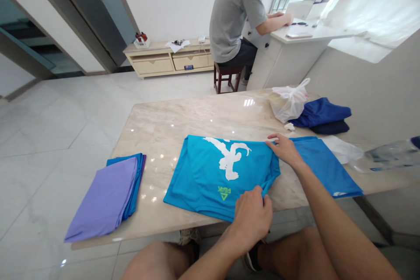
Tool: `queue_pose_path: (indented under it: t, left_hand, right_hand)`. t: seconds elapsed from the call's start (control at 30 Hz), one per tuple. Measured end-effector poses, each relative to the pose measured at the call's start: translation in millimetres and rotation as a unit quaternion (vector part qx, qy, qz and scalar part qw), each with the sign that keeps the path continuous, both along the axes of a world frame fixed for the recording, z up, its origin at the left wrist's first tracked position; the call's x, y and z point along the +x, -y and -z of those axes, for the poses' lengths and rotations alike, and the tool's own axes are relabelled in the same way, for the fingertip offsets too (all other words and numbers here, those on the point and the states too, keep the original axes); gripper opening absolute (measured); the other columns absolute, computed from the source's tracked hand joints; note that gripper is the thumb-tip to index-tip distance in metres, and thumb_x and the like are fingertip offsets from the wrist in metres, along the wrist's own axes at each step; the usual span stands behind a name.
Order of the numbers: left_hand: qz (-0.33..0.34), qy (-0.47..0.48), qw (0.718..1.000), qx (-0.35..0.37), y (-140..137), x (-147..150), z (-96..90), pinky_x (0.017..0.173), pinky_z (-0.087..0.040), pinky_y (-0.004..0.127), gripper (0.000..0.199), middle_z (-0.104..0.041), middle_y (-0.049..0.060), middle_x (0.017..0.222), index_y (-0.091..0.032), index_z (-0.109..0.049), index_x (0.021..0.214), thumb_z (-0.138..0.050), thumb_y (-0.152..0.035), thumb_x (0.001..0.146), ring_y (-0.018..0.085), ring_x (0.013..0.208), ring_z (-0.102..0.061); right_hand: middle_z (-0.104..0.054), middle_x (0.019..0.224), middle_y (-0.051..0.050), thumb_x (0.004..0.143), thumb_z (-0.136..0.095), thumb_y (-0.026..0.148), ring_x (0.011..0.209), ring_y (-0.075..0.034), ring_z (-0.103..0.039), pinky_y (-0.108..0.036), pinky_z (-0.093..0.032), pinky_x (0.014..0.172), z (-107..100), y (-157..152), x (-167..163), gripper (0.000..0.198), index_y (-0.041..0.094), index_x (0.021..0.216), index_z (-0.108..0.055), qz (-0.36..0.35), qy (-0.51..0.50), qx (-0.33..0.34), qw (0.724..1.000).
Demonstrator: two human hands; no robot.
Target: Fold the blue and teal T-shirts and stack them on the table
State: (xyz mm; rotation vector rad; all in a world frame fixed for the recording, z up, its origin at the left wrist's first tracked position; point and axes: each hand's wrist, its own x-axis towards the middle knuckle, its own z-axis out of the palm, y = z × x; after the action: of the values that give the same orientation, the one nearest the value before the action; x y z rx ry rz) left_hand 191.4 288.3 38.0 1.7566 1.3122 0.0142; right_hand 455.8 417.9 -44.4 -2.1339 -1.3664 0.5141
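Note:
A turquoise shirt [203, 170] lies partly folded on the marble-topped table [157, 118], with a white figure print and a green PEAK logo facing up. My left hand [252, 212] is closed on its near right edge, fingertips partly hidden by the hand itself. At the far right corner, my right hand [285, 148] pinches the cloth between thumb and fingers. The shirt's right side is bunched between both hands. Just right of it lies a folded blue garment [324, 168], partly behind my right forearm.
Folded purple and blue clothes [103, 199] are stacked at the table's left edge. Toward the back right are a knotted plastic bag [290, 100], dark blue clothes [323, 111] and a plastic bottle [393, 155]. Beyond the table a person [232, 17] sits at a white desk [282, 59].

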Motion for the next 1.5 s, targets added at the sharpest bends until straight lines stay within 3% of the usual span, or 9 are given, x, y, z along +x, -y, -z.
queue_pose_path:
  t: [0.2, 0.4, 0.53, 0.7, 0.9, 1.03, 1.17, 1.33, 1.5]
  left_hand:
    - [-0.072, 0.119, 0.990, 0.038, 0, -54, 1.6, 0.072, -0.030, 0.034, 0.026, -0.056, -0.002, 0.074, -0.025, -0.049, 0.084, -0.045, -0.037, 0.106, 0.019, 0.074, -0.052]
    - [-0.153, 0.232, 0.959, 0.053, 5, -118, 14.6, 0.068, -0.029, 0.031, 0.036, -0.039, -0.007, 0.071, -0.026, -0.041, 0.079, -0.045, -0.053, 0.102, 0.015, 0.070, -0.038]
    - [-0.225, 0.242, 0.942, 0.059, 3, -154, 24.9, 0.066, -0.030, 0.030, 0.040, -0.033, -0.007, 0.072, -0.028, -0.037, 0.077, -0.048, -0.059, 0.099, 0.015, 0.069, -0.035]
    - [-0.310, 0.202, 0.926, 0.073, -6, -199, 36.4, 0.067, -0.037, 0.029, 0.036, -0.037, -0.005, 0.075, -0.028, -0.045, 0.082, -0.051, -0.061, 0.093, 0.016, 0.072, -0.039]
    - [-0.340, 0.187, 0.919, 0.070, -12, -245, 52.4, 0.064, -0.037, 0.028, 0.033, -0.040, -0.006, 0.071, -0.027, -0.049, 0.080, -0.048, -0.057, 0.094, 0.016, 0.066, -0.041]
    - [-0.339, 0.128, 0.930, 0.067, -18, -262, 69.0, 0.064, -0.036, 0.030, 0.035, -0.043, -0.005, 0.065, -0.028, -0.048, 0.076, -0.049, -0.059, 0.092, 0.018, 0.065, -0.047]
    - [-0.325, 0.080, 0.941, 0.043, -28, -269, 75.8, 0.068, -0.043, 0.033, 0.042, -0.058, -0.002, 0.067, -0.026, -0.058, 0.087, -0.051, -0.067, 0.093, 0.025, 0.069, -0.061]
    - [-0.257, -0.032, 0.962, 0.087, -34, -268, 73.1, 0.072, -0.043, 0.033, 0.032, -0.067, 0.003, 0.073, -0.025, -0.063, 0.093, -0.055, -0.055, 0.100, 0.029, 0.076, -0.069]
    - [-0.177, -0.173, 0.961, 0.126, -35, -271, 57.7, 0.070, -0.041, 0.033, 0.029, -0.074, 0.008, 0.084, -0.023, -0.067, 0.101, -0.046, -0.042, 0.110, 0.031, 0.083, -0.073]
  right_hand:
    - [-0.070, 0.064, 0.000, 0.089, -0.076, 0.033, 0.057, -0.016, -0.063, -0.024, -0.047, 0.055, -30, -26, -38, 0.023, 0.016, 0.105, -0.077, -0.028, -0.119, 0.018, 0.992]
    - [-0.075, 0.069, -0.003, 0.079, -0.080, 0.011, 0.053, -0.017, -0.070, -0.024, -0.057, 0.052, -83, -85, -127, 0.016, 0.016, 0.094, -0.075, -0.046, -0.121, -0.039, 0.991]
    - [-0.074, 0.063, -0.005, 0.073, -0.082, 0.003, 0.052, -0.021, -0.072, -0.027, -0.061, 0.054, -95, -117, -189, 0.018, 0.014, 0.086, -0.078, -0.061, -0.071, -0.070, 0.993]
    - [-0.078, 0.069, -0.011, 0.077, -0.079, 0.002, 0.061, -0.029, -0.079, -0.034, -0.066, 0.063, -77, -135, -257, 0.013, 0.013, 0.084, -0.080, -0.097, -0.094, -0.100, 0.986]
    - [-0.078, 0.068, -0.011, 0.086, -0.076, 0.006, 0.069, -0.029, -0.083, -0.032, -0.066, 0.070, -47, -146, -306, 0.013, 0.015, 0.077, -0.077, -0.146, -0.131, -0.121, 0.973]
    - [-0.082, 0.078, -0.013, 0.099, -0.069, 0.014, 0.067, -0.025, -0.081, -0.031, -0.066, 0.069, -32, -153, -310, 0.016, 0.013, 0.086, -0.078, -0.161, -0.163, -0.121, 0.966]
    - [-0.086, 0.100, -0.011, 0.099, -0.067, 0.011, 0.084, -0.021, -0.081, -0.029, -0.064, 0.085, -18, -157, -295, 0.016, 0.012, 0.102, -0.083, -0.244, -0.058, -0.041, 0.967]
    - [-0.086, 0.112, -0.010, 0.099, -0.080, 0.029, 0.100, -0.021, -0.078, -0.029, -0.057, 0.095, 5, -157, -288, 0.019, 0.015, 0.111, -0.086, -0.344, 0.032, -0.016, 0.938]
    - [-0.083, 0.116, -0.012, 0.104, -0.074, 0.029, 0.110, -0.025, -0.074, -0.035, -0.054, 0.105, 10, -155, -304, 0.021, 0.014, 0.113, -0.084, -0.362, 0.085, 0.022, 0.928]
